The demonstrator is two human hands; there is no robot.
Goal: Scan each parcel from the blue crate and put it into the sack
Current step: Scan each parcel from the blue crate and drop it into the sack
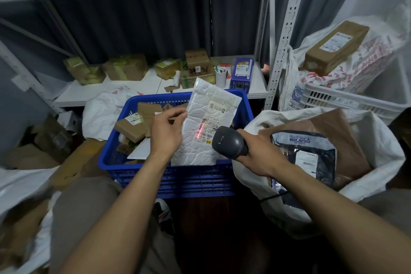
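My left hand (165,130) pinches the left edge of a white padded mailer (205,122) and holds it upright over the blue crate (178,179). A dark handheld scanner (229,142) is gripped in my right hand (259,151), and its red line falls on the mailer's label. Several brown cardboard parcels (130,127) lie in the crate. To the right stands the open white sack (373,162), holding a dark poly mailer (304,155) and a brown bag.
A white shelf (124,89) behind the crate carries taped boxes, a cup and a purple box. At the right, a white crate (347,98) holds another sack with a long brown box (335,46). Cardboard and white bags lie on the floor at left.
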